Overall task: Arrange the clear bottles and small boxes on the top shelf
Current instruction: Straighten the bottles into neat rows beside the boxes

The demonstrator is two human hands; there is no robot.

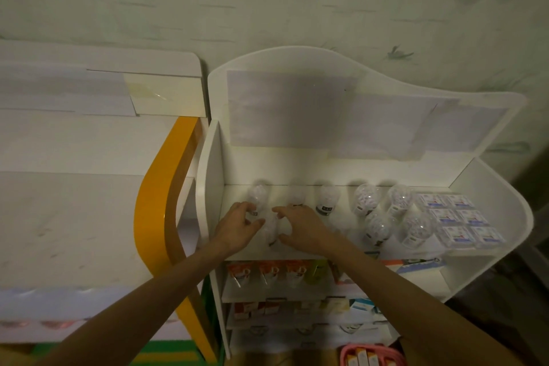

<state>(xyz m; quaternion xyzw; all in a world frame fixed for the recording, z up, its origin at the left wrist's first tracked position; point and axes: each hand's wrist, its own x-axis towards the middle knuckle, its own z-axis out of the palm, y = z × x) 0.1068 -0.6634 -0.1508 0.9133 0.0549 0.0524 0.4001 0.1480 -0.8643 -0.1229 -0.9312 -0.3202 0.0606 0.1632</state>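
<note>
Bottles stand along the top shelf [332, 249] of a white rack, and both hands work at its left end. The left hand [237, 227] has its fingers curled, thumb and fingertips closing toward a clear bottle [271, 230] that sits at its 3 o'clock; whether it grips or only touches is hard to tell in the dim light. The right hand [300, 227] curves round the same bottle from the other side, the bottle at its 9 o'clock, thumb low and forefinger high, in what looks like a loose hold. A back bottle [258, 193] stands at 12 o'clock from the left hand, just behind its fingertips. A labelled bottle [326, 200] stands at 1 o'clock from the right hand, apart from it. Four more bottles [386, 214] cluster farther off at 3 o'clock, and beyond them the small boxes [459, 220] lie in a two-by-three block at the shelf's right end. Lower shelves [297, 291] hold orange packets and cartons.
</note>
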